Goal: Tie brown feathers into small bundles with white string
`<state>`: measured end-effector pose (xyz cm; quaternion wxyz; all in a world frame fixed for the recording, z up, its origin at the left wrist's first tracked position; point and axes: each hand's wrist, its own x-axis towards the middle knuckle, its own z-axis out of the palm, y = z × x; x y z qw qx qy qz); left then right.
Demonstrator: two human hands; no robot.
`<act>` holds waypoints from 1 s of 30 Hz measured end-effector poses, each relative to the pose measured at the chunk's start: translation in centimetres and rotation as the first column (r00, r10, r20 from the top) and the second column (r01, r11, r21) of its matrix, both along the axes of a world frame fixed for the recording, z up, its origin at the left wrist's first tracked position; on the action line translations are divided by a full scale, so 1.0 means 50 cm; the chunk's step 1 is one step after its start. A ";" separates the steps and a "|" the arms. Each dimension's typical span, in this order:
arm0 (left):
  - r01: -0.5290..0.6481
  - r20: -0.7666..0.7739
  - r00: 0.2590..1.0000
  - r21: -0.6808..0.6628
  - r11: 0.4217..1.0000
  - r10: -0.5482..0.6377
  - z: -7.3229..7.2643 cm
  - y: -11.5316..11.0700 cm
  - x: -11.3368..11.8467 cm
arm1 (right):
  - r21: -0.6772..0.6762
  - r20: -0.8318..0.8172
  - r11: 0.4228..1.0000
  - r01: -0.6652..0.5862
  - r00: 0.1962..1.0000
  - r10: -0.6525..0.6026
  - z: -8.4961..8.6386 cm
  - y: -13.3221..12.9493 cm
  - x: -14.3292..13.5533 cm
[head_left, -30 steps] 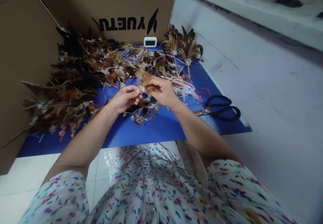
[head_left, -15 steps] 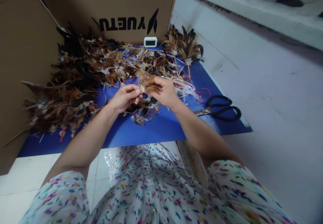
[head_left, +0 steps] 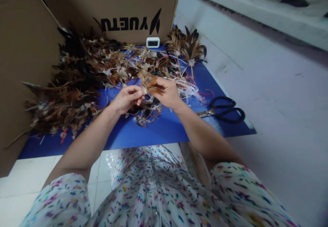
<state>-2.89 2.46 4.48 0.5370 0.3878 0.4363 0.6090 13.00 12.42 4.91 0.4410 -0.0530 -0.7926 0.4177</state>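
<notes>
Between my two hands is a small bunch of brown feathers (head_left: 155, 89), held just above the blue table (head_left: 151, 135). My left hand (head_left: 129, 99) pinches the pale, fluffy base of the bunch between thumb and fingertips. From the other side, my right hand (head_left: 166, 91) closes its fingers round the brown feather ends. Loose brown and dark feathers (head_left: 145, 117) lie on the table under my hands. A large heap of feathers (head_left: 77, 70) spreads to the left and behind.
Black-handled scissors (head_left: 220, 111) lie to the right, beside white and red strings (head_left: 188, 88). Two feather bunches on sticks (head_left: 191, 54) rest at the back right. A small white digital clock (head_left: 153, 43) stands before the cardboard box (head_left: 123, 1). A pale wall (head_left: 282, 94) borders the right side.
</notes>
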 end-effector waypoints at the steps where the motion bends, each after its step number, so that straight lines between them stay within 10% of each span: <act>1: -0.001 0.000 1.000 -0.004 1.000 0.001 0.000 0.000 0.000 | 0.009 -0.010 1.000 0.003 1.000 -0.003 -0.001 0.000 0.000; 30: -0.007 0.003 1.000 -0.066 0.998 0.008 0.001 0.002 -0.002 | 0.302 -0.030 0.944 0.130 0.992 -0.126 0.001 -0.003 0.008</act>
